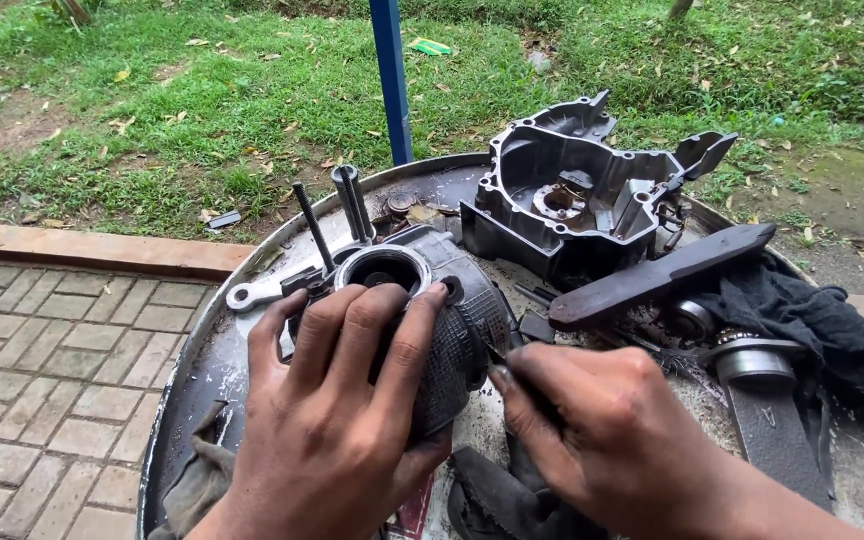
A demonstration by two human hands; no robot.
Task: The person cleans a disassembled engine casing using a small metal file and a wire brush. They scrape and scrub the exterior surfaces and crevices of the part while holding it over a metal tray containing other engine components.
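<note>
While the round metal tray [202, 340] carries a scatter of oily engine parts, a finned engine cylinder [452, 330] is held near its front middle, lying tilted with its round bore facing up and away. The cylinder is grasped by the left hand [337, 410], whose fingers [407, 335] are spread over the top and curled around the rim of the bore, the thumb being hidden beneath. Long studs [352, 205] are seen rising from behind the cylinder, and a flat wrench end [252, 293] lies just to its left. The right hand [592, 430] is closed around a thin dark tool [497, 355], pinched between thumb and fingertips, and its tip is pressed against the fins on the cylinder's right side; what kind of tool it is cannot be told. Behind the cylinder, a dark open crankcase half [572, 200] is set toward the far edge of the tray. A long flat black bar [662, 275] is laid across the right part, with a bearing [752, 360] and a dark cloth [822, 320] beside it. A grey rag [202, 480] hangs at the near left rim. Beyond the tray, a blue post [392, 80] stands in grass [202, 110], and brick paving [42, 380] is seen at the left.
</note>
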